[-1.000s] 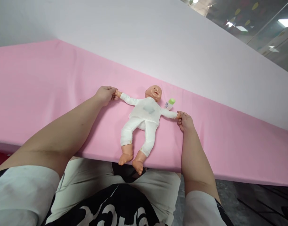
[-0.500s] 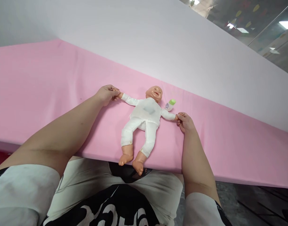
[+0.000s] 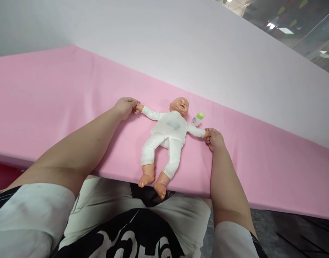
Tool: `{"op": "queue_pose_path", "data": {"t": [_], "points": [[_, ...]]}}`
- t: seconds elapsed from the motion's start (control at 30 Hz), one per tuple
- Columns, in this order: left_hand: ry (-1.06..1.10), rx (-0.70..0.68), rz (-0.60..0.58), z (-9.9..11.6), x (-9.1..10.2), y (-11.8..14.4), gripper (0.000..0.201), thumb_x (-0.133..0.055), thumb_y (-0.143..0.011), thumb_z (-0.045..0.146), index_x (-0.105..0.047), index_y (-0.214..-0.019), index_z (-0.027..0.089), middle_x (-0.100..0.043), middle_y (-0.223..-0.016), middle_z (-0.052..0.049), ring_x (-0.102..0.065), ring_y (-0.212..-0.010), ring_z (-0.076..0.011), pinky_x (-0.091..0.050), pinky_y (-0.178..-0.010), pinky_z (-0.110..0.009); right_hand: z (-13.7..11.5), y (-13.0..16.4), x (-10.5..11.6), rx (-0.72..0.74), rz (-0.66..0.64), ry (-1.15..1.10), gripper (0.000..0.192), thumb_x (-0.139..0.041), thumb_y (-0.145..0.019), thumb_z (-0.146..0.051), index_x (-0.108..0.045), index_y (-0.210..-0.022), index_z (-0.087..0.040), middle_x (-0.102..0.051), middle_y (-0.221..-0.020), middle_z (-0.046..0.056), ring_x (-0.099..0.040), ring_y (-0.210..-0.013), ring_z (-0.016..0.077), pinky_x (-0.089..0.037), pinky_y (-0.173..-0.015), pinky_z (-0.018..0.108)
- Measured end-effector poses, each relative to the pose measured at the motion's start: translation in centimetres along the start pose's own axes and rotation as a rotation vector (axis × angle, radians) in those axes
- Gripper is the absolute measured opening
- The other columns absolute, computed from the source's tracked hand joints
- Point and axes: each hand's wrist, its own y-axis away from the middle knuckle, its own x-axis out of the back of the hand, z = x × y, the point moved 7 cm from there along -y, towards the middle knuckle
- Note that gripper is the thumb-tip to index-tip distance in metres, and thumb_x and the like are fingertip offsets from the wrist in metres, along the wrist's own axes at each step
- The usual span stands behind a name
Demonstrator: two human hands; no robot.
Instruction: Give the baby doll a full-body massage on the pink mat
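Holding doll (image 3: 173, 125), hands (image 3: 126, 108) (image 3: 216, 139) wide apart

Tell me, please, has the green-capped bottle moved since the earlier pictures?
No: judged against the white wall behind it, the bottle shows no clear shift in any direction.

A doll (image 3: 173, 123) is lying face up on a table (image 3: 250, 165), its head pointing toward the wall (image 3: 153, 43) behind and its feet reaching the near edge. The left hand (image 3: 127, 108) is resting at one outstretched arm's end, the right hand (image 3: 216, 139) at the other's. A bottle (image 3: 198, 119) is sitting right of the head, behind the right-side arm, perhaps touching it.
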Motion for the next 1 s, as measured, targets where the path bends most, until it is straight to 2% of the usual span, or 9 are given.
{"op": "queue_pose_path", "data": {"t": [0.03,0.2,0.3,0.4,0.5,0.6,0.7,0.87,1.0], "points": [[0.006,0.004,0.003,0.0,0.0,0.0,0.001,-0.068,-0.087,0.011,-0.069,-0.087,0.011,-0.066,-0.067,-0.008,-0.059,-0.05,-0.014,-0.052,-0.053,-0.029,0.1,0.0,0.0,-0.005,-0.003,-0.008,0.028,-0.078,-0.086,-0.047,-0.071,-0.093,-0.021,-0.054,-0.055,-0.005,-0.037,-0.039,0.0065,-0.028,-0.033,0.018],[0.071,-0.02,-0.023,0.0,0.4,0.0,0.024,-0.076,-0.077,0.002,-0.07,-0.1,0.008,-0.069,-0.077,-0.008,-0.065,-0.059,-0.0144,-0.058,-0.064,-0.031,0.1,-0.2,-0.1,-0.048,-0.043,-0.145,0.029,-0.08,-0.076,-0.026,-0.073,-0.104,-0.021,-0.061,-0.067,-0.003,-0.045,-0.046,0.0065,-0.034,-0.039,0.016],[0.113,-0.02,-0.055,0.2,0.3,0.3,0.037,-0.081,-0.069,-0.001,-0.071,-0.103,0.01,-0.072,-0.085,-0.008,-0.07,-0.07,-0.0166,-0.061,-0.071,-0.032,-1.1,0.1,-0.9,-0.017,-0.145,-0.303,0.036,-0.08,-0.071,-0.023,-0.074,-0.106,-0.022,-0.071,-0.087,0.001,-0.051,-0.055,0.007,-0.044,-0.046,0.017],[0.13,-0.008,-0.133,0.4,-0.7,0.9,0.036,-0.084,-0.069,0.002,-0.073,-0.101,0.013,-0.074,-0.092,-0.008,-0.072,-0.078,-0.0172,-0.062,-0.072,-0.03,-2.5,0.7,-2.2,0.059,-0.224,-0.384,0.041,-0.084,-0.07,-0.027,-0.074,-0.11,-0.023,-0.074,-0.108,0.004,-0.054,-0.062,0.0074,-0.049,-0.051,0.018],[0.052,0.036,-0.206,0.3,-2.0,1.7,0.026,-0.087,-0.072,0.011,-0.071,-0.092,0.015,-0.075,-0.089,-0.008,-0.072,-0.077,-0.0177,-0.063,-0.07,-0.03,-2.3,1.1,-3.3,0.065,-0.204,-0.317,0.054,-0.088,-0.067,-0.027,-0.07,-0.117,-0.023,-0.073,-0.098,0.001,-0.052,-0.059,0.0078,-0.047,-0.049,0.019],[-0.031,0.08,-0.235,-0.1,-2.9,2.2,0.029,-0.089,-0.074,0.02,-0.066,-0.09,0.017,-0.076,-0.086,-0.009,-0.075,-0.077,-0.0216,-0.064,-0.07,-0.035,-1.1,1.0,-3.8,0.026,-0.172,-0.211,0.074,-0.088,-0.069,-0.027,-0.059,-0.138,-0.024,-0.067,-0.08,-0.004,-0.052,-0.054,0.0093,-0.042,-0.043,0.018],[-0.048,0.078,-0.196,0.2,-3.0,2.4,0.032,-0.088,-0.074,0.021,-0.061,-0.091,0.019,-0.076,-0.085,-0.008,-0.077,-0.078,-0.024,-0.065,-0.073,-0.039,-0.1,0.6,-3.5,-0.012,-0.154,-0.144,0.086,-0.083,-0.075,-0.027,-0.046,-0.153,-0.025,-0.066,-0.076,-0.006,-0.059,-0.057,0.0122,-0.051,-0.046,0.02],[-0.094,0.11,0.029,1.0,-1.4,2.5,0.029,-0.082,-0.074,0.016,-0.056,-0.086,0.021,-0.071,-0.078,-0.006,-0.073,-0.072,-0.0239,-0.064,-0.07,-0.042,0.3,-0.1,-2.2,0.002,-0.102,-0.06,0.086,-0.078,-0.076,-0.026,-0.044,-0.155,-0.021,-0.066,-0.075,-0.004,-0.061,-0.058,0.014,-0.055,-0.048,0.023],[-0.121,0.009,0.048,2.4,-2.0,3.6,0.033,-0.082,-0.071,0.014,-0.055,-0.089,0.021,-0.07,-0.084,-0.005,-0.074,-0.081,-0.024,-0.064,-0.076,-0.042,-1.3,0.1,-2.4,0.177,-0.076,0.069,0.087,-0.08,-0.078,-0.038,-0.044,-0.155,-0.02,-0.072,-0.095,0.004,-0.068,-0.071,0.0181,-0.062,-0.059,0.031]]}}
